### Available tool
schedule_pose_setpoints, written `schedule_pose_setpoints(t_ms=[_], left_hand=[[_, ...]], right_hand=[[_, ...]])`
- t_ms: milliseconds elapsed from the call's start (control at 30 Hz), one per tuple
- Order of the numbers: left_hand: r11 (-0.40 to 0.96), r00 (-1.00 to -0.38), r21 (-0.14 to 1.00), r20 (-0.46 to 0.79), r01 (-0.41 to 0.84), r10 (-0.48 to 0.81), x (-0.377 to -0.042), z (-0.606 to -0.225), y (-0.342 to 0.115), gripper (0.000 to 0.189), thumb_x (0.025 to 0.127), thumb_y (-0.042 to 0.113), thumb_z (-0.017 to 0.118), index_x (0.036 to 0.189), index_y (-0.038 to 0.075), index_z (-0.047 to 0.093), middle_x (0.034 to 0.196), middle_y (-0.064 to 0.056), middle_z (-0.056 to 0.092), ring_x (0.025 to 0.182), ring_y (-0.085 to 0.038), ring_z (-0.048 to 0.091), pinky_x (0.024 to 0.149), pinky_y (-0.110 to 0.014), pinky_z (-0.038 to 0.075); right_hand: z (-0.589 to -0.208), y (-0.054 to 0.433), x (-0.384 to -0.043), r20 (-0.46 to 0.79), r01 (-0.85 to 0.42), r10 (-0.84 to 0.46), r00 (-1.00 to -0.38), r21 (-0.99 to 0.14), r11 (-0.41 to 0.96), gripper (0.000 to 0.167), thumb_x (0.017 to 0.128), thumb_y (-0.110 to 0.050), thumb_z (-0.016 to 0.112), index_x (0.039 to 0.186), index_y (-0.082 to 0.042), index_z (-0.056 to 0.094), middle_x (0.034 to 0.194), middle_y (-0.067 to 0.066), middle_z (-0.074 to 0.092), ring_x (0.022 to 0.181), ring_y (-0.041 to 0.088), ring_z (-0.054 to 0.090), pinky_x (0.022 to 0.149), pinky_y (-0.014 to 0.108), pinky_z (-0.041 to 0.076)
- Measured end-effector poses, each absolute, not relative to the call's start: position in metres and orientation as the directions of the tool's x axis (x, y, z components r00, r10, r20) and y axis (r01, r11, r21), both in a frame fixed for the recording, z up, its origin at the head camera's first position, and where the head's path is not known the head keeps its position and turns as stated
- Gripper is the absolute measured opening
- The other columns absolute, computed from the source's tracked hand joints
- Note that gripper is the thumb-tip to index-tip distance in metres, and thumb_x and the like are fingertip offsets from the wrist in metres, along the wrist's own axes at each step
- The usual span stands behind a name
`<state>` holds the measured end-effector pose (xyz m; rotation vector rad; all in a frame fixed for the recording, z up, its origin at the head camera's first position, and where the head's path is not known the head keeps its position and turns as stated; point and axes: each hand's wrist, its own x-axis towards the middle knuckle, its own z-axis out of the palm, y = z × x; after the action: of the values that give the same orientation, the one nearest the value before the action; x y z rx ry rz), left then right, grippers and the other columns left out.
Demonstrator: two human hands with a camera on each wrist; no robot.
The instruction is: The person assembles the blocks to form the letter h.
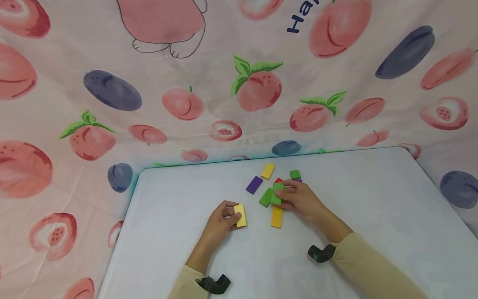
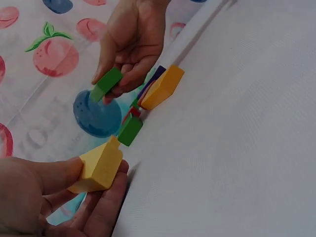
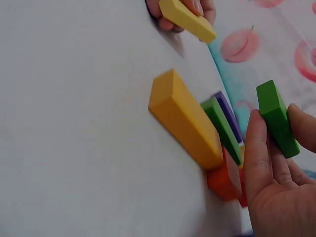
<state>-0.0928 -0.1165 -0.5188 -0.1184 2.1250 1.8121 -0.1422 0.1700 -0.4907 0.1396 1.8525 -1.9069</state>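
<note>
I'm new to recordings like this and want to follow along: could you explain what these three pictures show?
There's no machine: the left hand and right hand are a person's own. The wide picture comes from a camera worn on the head, looking down; the others come from a camera on each wrist. On the white table are coloured blocks: a purple block, a yellow block, a green block, an orange block and others partly hidden. The left hand holds a pale yellow block, the right hand a second green block.
</note>
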Motion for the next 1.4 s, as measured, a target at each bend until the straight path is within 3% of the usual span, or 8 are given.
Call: schedule_pose_setpoints(t_ms=[533, 700, 900, 1133, 1400], left_hand=[[0.246, -0.941, 0.94, -0.285, -0.237, 0.184, -0.088, -0.52, -0.118, 0.031, 0.093, 0.016, 0.075, 0.122, 0.01, 0.066, 0.093, -0.007, 0.068, 0.085, -0.014, 0.068, 0.074, -0.032, 0.063], [0.36, -0.967, 0.919, -0.217, -0.158, 0.131, -0.082, -0.517, -0.123, 0.028, 0.088, 0.019, 0.079, 0.115, 0.015, 0.073, 0.093, -0.005, 0.073, 0.079, -0.013, 0.072, 0.068, -0.028, 0.061], [0.484, -0.991, 0.873, -0.11, -0.061, 0.073, -0.078, -0.515, -0.13, 0.027, 0.084, 0.019, 0.083, 0.11, 0.018, 0.077, 0.09, 0.0, 0.072, 0.076, -0.007, 0.069, 0.067, -0.023, 0.055], [0.487, -0.991, 0.872, -0.096, -0.04, 0.089, -0.079, -0.516, -0.137, 0.027, 0.082, 0.018, 0.085, 0.105, 0.016, 0.073, 0.085, 0.003, 0.072, 0.074, -0.009, 0.063, 0.065, -0.021, 0.053], [0.56, -0.983, 0.829, -0.103, 0.002, 0.155, -0.078, -0.518, -0.138, 0.023, 0.083, 0.028, 0.084, 0.1, 0.018, 0.071, 0.082, 0.009, 0.07, 0.067, -0.007, 0.056, 0.06, -0.022, 0.045]], right_hand=[[-0.502, 0.103, -0.144, -0.405, 0.401, -0.204, -0.891, -0.914, 0.064, 0.043, 0.096, -0.018, 0.072, 0.136, -0.01, 0.059, 0.122, 0.016, 0.068, 0.099, 0.02, 0.074, 0.086, 0.037, 0.062], [-0.499, 0.088, -0.14, -0.361, 0.363, -0.216, -0.907, -0.931, 0.03, 0.043, 0.096, -0.01, 0.07, 0.138, -0.009, 0.06, 0.123, 0.017, 0.069, 0.103, 0.022, 0.073, 0.086, 0.04, 0.062], [-0.503, 0.077, -0.139, -0.323, 0.322, -0.247, -0.914, -0.946, 0.043, 0.045, 0.095, -0.006, 0.069, 0.139, -0.011, 0.06, 0.125, 0.014, 0.068, 0.106, 0.022, 0.072, 0.087, 0.039, 0.061], [-0.508, 0.063, -0.139, -0.299, 0.245, -0.254, -0.92, -0.944, 0.221, 0.044, 0.092, -0.008, 0.074, 0.133, -0.02, 0.064, 0.125, 0.011, 0.065, 0.096, 0.018, 0.073, 0.08, 0.033, 0.063], [-0.515, 0.061, -0.143, -0.249, 0.131, -0.256, -0.934, -0.906, 0.403, 0.037, 0.09, -0.018, 0.078, 0.125, -0.024, 0.07, 0.112, 0.003, 0.071, 0.081, 0.013, 0.071, 0.076, 0.028, 0.059]])
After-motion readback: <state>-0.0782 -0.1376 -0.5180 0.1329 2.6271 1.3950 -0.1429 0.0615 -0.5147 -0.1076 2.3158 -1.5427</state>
